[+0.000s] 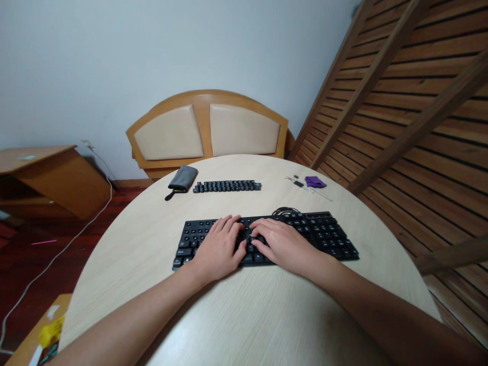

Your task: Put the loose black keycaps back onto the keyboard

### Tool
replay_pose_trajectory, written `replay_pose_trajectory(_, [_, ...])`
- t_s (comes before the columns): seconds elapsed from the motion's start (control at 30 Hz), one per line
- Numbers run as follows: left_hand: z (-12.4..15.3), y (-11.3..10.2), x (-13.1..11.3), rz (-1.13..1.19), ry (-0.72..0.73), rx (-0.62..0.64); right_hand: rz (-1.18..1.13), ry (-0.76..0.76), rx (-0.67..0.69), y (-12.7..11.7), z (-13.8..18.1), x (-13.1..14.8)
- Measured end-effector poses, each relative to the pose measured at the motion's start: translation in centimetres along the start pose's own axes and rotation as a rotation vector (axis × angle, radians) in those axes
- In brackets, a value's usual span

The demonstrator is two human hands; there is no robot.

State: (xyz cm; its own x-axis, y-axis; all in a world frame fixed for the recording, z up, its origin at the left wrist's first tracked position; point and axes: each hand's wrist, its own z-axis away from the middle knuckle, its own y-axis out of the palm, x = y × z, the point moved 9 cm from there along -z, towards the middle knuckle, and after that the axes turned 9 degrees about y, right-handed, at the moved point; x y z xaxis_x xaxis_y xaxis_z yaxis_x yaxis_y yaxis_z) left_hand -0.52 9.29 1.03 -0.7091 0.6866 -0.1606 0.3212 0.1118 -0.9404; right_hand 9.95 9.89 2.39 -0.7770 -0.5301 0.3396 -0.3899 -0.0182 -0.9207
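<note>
A black keyboard lies on the round pale wooden table in front of me. My left hand rests on its left-middle part, fingers spread over the keys and thumb at the near side. Facing it, my right hand has its fingers curled and the thumb near the index finger, low over the middle keys. Whatever lies between those fingertips is too small and dark to make out. Behind the keyboard, loose black keycaps stand in rows. The keyboard's coiled cable sits at its back edge.
A grey pouch with a black strap lies at the back left. At the back right are a purple cloth and thin tools. A padded headboard stands beyond the table, a slatted wooden panel to the right.
</note>
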Motion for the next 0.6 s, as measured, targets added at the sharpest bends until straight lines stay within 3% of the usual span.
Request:
replay_pose_trajectory(0.43, [0.0, 0.0, 0.0, -0.013, -0.001, 0.018, -0.127, -0.079, -0.053, -0.4, 0.3, -1.0])
replay_pose_trajectory(0.6, [0.1, 0.1, 0.0, -0.006, 0.006, -0.008, -0.096, -0.030, -0.156, -1.8, -0.3, -2.9])
